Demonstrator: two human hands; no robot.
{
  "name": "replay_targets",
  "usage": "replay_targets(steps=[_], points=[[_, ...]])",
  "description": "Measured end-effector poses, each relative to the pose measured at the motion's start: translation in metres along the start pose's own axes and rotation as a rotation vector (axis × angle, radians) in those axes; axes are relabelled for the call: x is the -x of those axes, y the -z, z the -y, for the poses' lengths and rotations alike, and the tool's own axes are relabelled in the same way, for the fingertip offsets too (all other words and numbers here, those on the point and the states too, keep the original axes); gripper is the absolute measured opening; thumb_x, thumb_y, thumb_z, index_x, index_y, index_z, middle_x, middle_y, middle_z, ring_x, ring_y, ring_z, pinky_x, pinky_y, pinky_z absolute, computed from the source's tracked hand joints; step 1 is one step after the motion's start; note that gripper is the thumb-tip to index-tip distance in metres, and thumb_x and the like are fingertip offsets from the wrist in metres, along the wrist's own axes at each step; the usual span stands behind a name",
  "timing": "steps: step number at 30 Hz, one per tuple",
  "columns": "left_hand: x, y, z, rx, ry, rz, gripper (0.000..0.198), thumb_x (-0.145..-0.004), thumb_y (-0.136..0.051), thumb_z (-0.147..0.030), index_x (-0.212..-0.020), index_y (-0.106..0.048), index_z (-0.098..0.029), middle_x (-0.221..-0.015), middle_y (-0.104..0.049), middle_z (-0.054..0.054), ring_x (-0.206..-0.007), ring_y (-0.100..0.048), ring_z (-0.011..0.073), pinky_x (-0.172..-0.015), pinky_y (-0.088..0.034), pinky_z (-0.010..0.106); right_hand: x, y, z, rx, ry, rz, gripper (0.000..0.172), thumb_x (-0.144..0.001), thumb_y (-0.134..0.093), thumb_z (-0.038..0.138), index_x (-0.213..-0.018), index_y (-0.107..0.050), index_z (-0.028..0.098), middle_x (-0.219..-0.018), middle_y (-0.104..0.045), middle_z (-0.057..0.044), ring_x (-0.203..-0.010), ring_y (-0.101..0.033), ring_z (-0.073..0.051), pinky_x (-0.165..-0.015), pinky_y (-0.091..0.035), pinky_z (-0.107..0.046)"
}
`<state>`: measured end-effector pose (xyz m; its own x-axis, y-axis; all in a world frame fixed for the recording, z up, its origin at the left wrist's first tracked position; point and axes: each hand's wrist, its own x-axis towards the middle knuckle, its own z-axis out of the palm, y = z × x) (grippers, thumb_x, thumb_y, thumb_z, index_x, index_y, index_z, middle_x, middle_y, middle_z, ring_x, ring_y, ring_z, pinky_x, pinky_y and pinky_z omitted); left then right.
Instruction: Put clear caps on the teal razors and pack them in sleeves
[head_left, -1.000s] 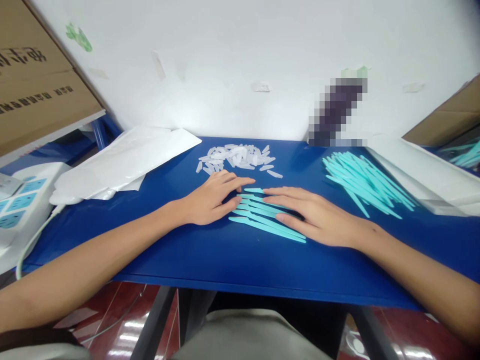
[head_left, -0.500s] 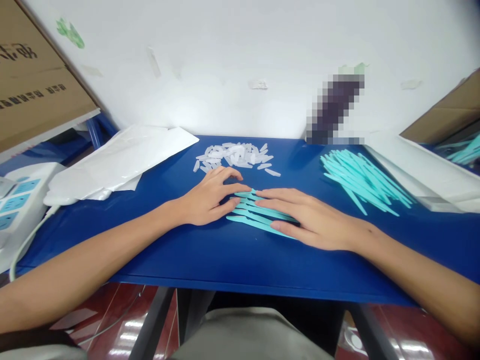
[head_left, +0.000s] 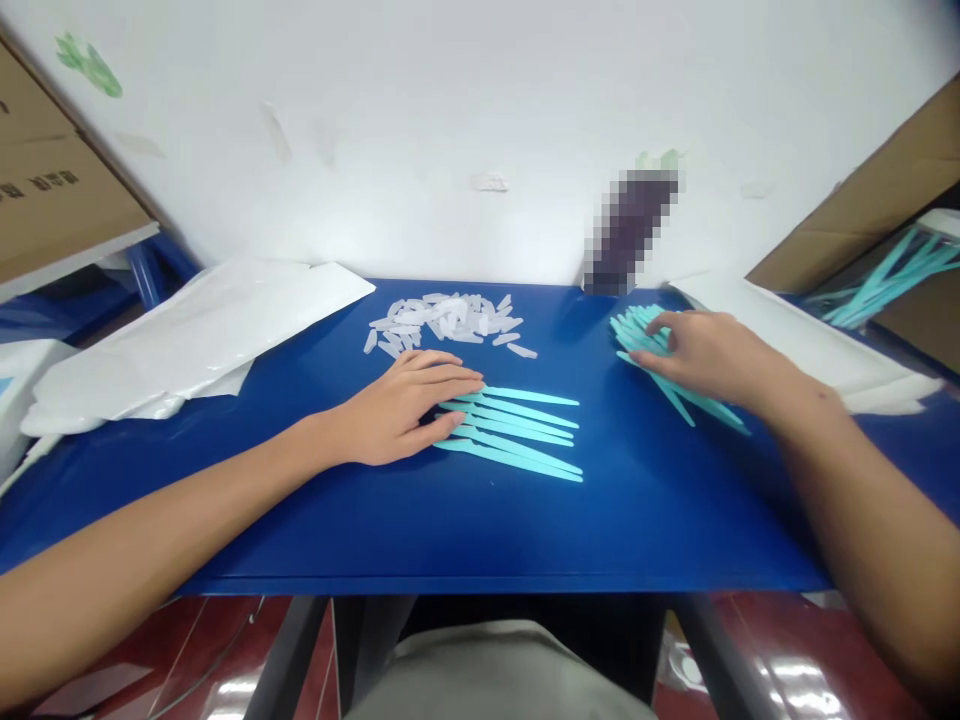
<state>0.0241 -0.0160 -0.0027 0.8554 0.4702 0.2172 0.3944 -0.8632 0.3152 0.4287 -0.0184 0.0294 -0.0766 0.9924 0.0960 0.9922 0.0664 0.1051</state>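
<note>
Five teal sticks [head_left: 514, 430] lay lined up mid-worktop under the flat, released left hand [head_left: 405, 408]; right hand [head_left: 701, 352], fingers loosely curled, touched the remaining teal pile [head_left: 660, 360] right of them, caps [head_left: 442, 320] behind untouched.

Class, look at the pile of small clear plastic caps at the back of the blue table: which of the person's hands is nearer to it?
Left. The left hand lies just in front of the clear caps; the right hand rests far off on the teal stick pile.
</note>
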Motion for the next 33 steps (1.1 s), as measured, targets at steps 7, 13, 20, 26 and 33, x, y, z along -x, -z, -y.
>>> replay_targets(steps=[7, 13, 20, 26, 33], points=[[-0.001, -0.001, 0.001, 0.006, -0.013, -0.032, 0.042, -0.108, -0.044, -0.038, -0.141, -0.061, -0.019, -0.146, -0.061, 0.010, -0.140, -0.047, 0.0305, -0.117, -0.034, 0.050, 0.005, 0.014, -0.010, -0.022, -0.113, 0.319, 0.046, -0.085, -0.062, 0.065, -0.090, -0.065, 0.020, -0.074, -0.070, -0.010, -0.073, -0.064, -0.029, -0.069, -0.045, -0.039], [-0.001, -0.002, 0.003, 0.021, -0.011, -0.036, 0.041, -0.108, -0.045, -0.038, -0.141, -0.061, -0.019, -0.145, -0.062, 0.010, -0.138, -0.048, 0.0294, -0.116, -0.034, 0.049, 0.003, 0.012, -0.003, -0.062, -0.042, 0.375, 0.030, -0.095, -0.057, 0.046, -0.081, -0.061, 0.020, -0.082, -0.070, -0.011, -0.072, -0.061, -0.024, -0.068, -0.041, -0.037], [0.000, -0.002, 0.004, 0.014, -0.004, -0.021, 0.041, -0.108, -0.044, -0.038, -0.142, -0.059, -0.020, -0.144, -0.062, 0.009, -0.136, -0.049, 0.0290, -0.114, -0.035, 0.047, 0.008, 0.016, -0.004, -0.053, -0.036, 0.363, 0.034, -0.104, -0.043, 0.041, -0.076, -0.049, 0.023, -0.079, -0.065, -0.010, -0.070, -0.058, -0.022, -0.069, -0.040, -0.036], [0.000, -0.001, 0.003, 0.026, 0.000, -0.017, 0.041, -0.108, -0.043, -0.037, -0.143, -0.058, -0.020, -0.143, -0.060, 0.010, -0.134, -0.050, 0.0289, -0.113, -0.035, 0.047, 0.010, 0.017, -0.014, -0.006, -0.079, 0.329, 0.030, -0.105, -0.037, 0.043, -0.082, -0.042, 0.024, -0.081, -0.062, -0.010, -0.070, -0.055, -0.023, -0.065, -0.037, -0.036], [-0.002, 0.000, -0.002, 0.028, 0.097, -0.126, 0.048, -0.109, -0.039, -0.039, -0.152, -0.046, -0.018, -0.142, -0.058, 0.014, -0.128, -0.052, 0.0292, -0.109, -0.039, 0.047, 0.015, 0.005, 0.047, -0.163, 0.325, 0.000, 0.032, -0.106, -0.028, 0.049, -0.084, -0.033, 0.025, -0.073, -0.054, -0.004, -0.060, -0.046, -0.020, -0.063, -0.032, -0.035]])
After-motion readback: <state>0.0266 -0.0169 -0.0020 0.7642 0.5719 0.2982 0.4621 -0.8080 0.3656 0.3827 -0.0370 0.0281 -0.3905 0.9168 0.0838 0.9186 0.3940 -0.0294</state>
